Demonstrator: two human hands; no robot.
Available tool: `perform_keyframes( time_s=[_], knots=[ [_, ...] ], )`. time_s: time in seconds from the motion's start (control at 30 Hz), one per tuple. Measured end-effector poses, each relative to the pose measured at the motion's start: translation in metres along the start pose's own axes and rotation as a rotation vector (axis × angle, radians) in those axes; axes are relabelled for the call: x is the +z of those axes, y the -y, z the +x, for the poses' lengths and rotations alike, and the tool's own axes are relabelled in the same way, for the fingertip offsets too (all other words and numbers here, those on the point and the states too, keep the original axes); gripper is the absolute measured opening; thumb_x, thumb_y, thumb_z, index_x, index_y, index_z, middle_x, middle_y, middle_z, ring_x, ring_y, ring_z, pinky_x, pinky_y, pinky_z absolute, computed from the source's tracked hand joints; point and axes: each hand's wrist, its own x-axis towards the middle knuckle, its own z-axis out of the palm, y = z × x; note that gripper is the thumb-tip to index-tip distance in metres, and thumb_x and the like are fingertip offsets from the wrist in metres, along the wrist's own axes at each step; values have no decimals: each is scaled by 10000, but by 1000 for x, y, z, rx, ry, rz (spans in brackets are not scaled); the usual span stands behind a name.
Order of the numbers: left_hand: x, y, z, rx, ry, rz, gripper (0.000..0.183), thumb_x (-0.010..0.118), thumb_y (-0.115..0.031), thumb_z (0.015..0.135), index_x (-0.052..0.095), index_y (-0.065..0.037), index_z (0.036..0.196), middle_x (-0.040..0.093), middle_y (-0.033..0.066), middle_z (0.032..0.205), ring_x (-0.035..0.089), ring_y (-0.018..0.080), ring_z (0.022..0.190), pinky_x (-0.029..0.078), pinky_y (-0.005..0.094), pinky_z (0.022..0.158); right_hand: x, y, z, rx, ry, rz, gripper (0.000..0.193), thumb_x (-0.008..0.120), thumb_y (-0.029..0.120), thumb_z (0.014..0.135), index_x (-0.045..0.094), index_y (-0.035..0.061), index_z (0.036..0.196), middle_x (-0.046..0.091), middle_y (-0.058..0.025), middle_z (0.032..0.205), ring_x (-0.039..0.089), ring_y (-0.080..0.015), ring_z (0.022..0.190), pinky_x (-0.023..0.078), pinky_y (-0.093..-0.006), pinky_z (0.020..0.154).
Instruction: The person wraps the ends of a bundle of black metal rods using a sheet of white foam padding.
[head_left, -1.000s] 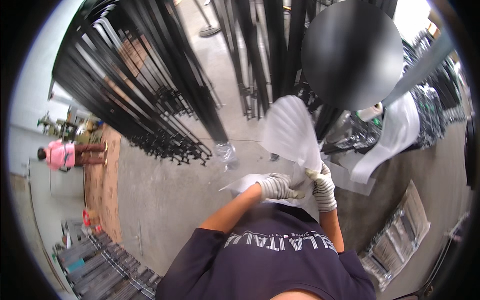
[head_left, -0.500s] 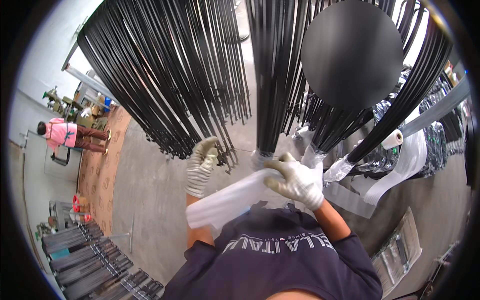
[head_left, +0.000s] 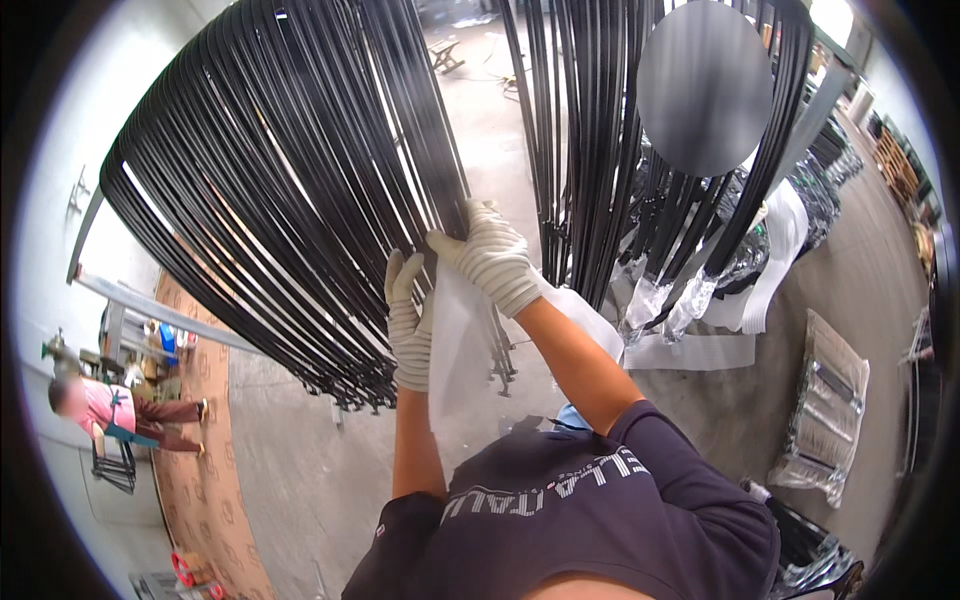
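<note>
Both my hands wear pale ribbed work gloves. My left hand [head_left: 408, 325] is closed at the lower part of a bundle of long black rods [head_left: 425, 120], its fingers up against them. Slightly higher, my right hand [head_left: 492, 258] closes on the same bundle from the right, thumb pointing left. A thin white translucent wrapping sheet [head_left: 462, 345] hangs from under my right hand, between my forearms. Part of it spreads behind my right wrist. The rods' lower ends show below the hands; the sheet covers some of them.
More black rods [head_left: 250, 170] hang in a wide fan at left. At right, other bundles end in clear plastic wrap [head_left: 690, 305], near a white foam strip [head_left: 785, 245]. A wrapped flat pack [head_left: 822, 405] lies on the floor. A person in pink [head_left: 120, 410] stands far left.
Both hands and the white sheet have moved from the wrapped bundles to the rods at left. My left hand, formerly free, has closed at the rods. My view has shifted.
</note>
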Motion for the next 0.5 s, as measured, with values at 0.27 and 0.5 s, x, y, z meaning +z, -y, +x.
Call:
perform_keyframes(
  time_s=[0.27,0.5],
  knots=[
    [12,30,54,-233,-8,-424,575,588,4,750,336,-74,1261,497,77,1129,507,153,973,434,264,827,2,-40,18,-74,378,861,414,689,135,698,545,21,1069,589,-56,936,541,-138,857,441,-250,789],
    [-2,71,58,-417,238,-597,264,730,-43,646,616,-74,882,638,42,817,605,120,735,492,235,677,-17,-42,11,-84,496,670,241,681,81,686,598,32,907,620,-40,820,571,-117,749,477,-254,734]
  ],
)
